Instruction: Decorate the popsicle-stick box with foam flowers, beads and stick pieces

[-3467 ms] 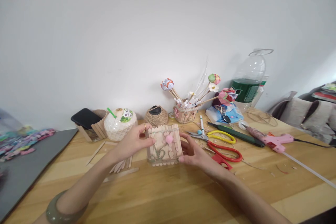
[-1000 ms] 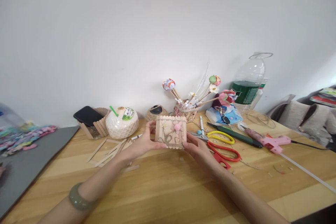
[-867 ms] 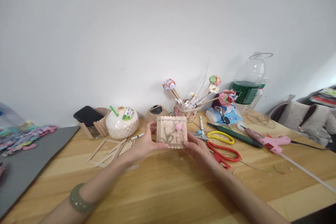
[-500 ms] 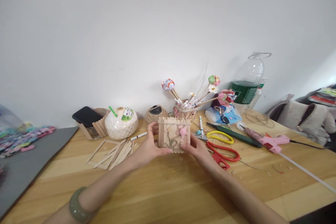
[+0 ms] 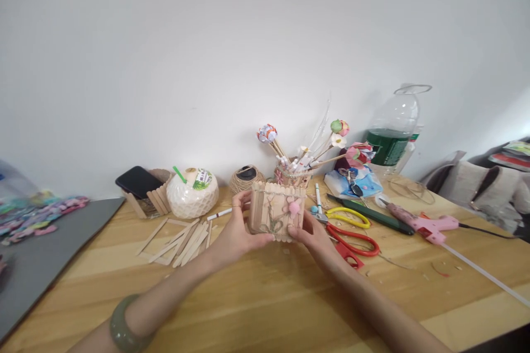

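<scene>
Between my two hands is a small popsicle-stick box (image 5: 260, 210), its front decorated with twine, a twine bow and pink ornaments. My left hand (image 5: 240, 231) grips its left side, thumb along the lower front edge and fingers behind. On the other side my right hand (image 5: 310, 234) holds the lower right corner, thumb on the front face. The box is slightly turned, so part of its left side shows. Behind it stands a pot (image 5: 285, 176) of crafted flowers on sticks. Whether the box touches the table is hard to tell.
Loose popsicle sticks (image 5: 192, 242), a white coconut (image 5: 192, 196) and a stick holder with a phone (image 5: 138, 181) lie left. A twine ball (image 5: 247, 179) sits behind. Rightward are red-handled scissors (image 5: 354, 240), yellow-handled pliers (image 5: 350, 215), a green cutter (image 5: 372, 214), a pink glue gun (image 5: 434, 227) and a bottle (image 5: 391, 138).
The box has turned a little in my hands, showing more of its left side, and its right edge has shifted slightly right. Both hands keep their hold.
</scene>
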Action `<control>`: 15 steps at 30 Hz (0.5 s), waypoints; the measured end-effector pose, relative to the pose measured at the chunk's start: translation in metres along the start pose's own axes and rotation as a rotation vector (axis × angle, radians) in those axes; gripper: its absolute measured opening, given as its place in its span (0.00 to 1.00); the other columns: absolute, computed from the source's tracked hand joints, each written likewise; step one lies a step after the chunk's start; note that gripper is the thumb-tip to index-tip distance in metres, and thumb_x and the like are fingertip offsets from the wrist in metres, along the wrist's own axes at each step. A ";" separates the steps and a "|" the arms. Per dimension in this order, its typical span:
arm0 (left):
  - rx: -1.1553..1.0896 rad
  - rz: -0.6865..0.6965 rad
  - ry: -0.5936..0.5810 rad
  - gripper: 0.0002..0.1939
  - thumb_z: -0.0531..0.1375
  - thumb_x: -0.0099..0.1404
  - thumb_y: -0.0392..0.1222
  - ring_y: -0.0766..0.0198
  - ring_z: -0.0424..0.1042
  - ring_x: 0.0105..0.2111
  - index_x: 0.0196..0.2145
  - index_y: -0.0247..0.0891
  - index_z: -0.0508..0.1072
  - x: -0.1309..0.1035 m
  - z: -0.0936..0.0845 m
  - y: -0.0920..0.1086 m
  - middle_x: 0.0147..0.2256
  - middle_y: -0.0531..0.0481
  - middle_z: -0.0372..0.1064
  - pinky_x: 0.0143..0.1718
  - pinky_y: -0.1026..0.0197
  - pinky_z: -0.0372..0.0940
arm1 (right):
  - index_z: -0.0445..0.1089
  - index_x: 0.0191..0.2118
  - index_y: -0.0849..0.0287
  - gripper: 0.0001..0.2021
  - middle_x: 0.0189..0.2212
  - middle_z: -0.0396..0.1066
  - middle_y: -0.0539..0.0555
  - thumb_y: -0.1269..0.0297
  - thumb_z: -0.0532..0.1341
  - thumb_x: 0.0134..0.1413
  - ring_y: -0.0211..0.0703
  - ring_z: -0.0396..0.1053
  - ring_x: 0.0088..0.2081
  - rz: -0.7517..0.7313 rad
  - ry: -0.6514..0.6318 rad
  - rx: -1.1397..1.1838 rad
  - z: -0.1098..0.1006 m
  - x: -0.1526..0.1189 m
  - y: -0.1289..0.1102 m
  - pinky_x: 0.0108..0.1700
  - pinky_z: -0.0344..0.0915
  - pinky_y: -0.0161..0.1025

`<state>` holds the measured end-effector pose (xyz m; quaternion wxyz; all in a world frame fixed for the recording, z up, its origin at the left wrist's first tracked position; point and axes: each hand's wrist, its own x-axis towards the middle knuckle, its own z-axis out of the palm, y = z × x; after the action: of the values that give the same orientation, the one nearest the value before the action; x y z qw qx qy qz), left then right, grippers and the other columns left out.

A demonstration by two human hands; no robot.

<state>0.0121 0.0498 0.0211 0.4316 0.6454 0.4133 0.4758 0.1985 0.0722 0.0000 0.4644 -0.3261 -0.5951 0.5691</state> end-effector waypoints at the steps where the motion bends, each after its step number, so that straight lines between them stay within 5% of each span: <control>1: 0.023 0.023 0.031 0.40 0.65 0.50 0.41 0.52 0.51 0.58 0.52 0.44 0.42 0.000 0.000 0.000 0.58 0.38 0.44 0.56 0.48 0.54 | 0.61 0.51 0.55 0.29 0.51 0.67 0.58 0.52 0.65 0.43 0.54 0.65 0.52 -0.007 -0.001 -0.009 0.001 0.001 0.000 0.53 0.61 0.51; 6: 0.266 0.166 0.211 0.41 0.65 0.46 0.35 0.50 0.52 0.56 0.53 0.42 0.46 -0.004 0.003 -0.003 0.54 0.40 0.48 0.56 0.46 0.50 | 0.63 0.47 0.55 0.24 0.48 0.69 0.58 0.51 0.64 0.44 0.52 0.68 0.48 -0.061 0.055 -0.109 0.002 0.003 0.005 0.48 0.65 0.49; 10: 0.372 0.190 0.255 0.42 0.65 0.45 0.36 0.48 0.53 0.56 0.54 0.41 0.48 -0.008 0.007 -0.002 0.53 0.40 0.50 0.55 0.45 0.51 | 0.59 0.48 0.53 0.22 0.49 0.61 0.57 0.56 0.63 0.47 0.50 0.62 0.50 -0.193 0.312 -0.255 -0.002 -0.002 0.005 0.51 0.61 0.51; 15: 0.533 0.250 0.244 0.40 0.64 0.46 0.38 0.48 0.53 0.55 0.53 0.41 0.48 -0.012 0.014 0.001 0.52 0.40 0.50 0.54 0.44 0.52 | 0.63 0.42 0.54 0.16 0.39 0.62 0.55 0.65 0.65 0.45 0.50 0.61 0.43 -0.611 0.461 -0.720 0.000 -0.010 -0.012 0.47 0.61 0.50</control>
<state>0.0232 0.0363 0.0163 0.1324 0.7197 0.4897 0.4740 0.2038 0.0614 0.0103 0.5868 -0.3933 -0.7032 0.0807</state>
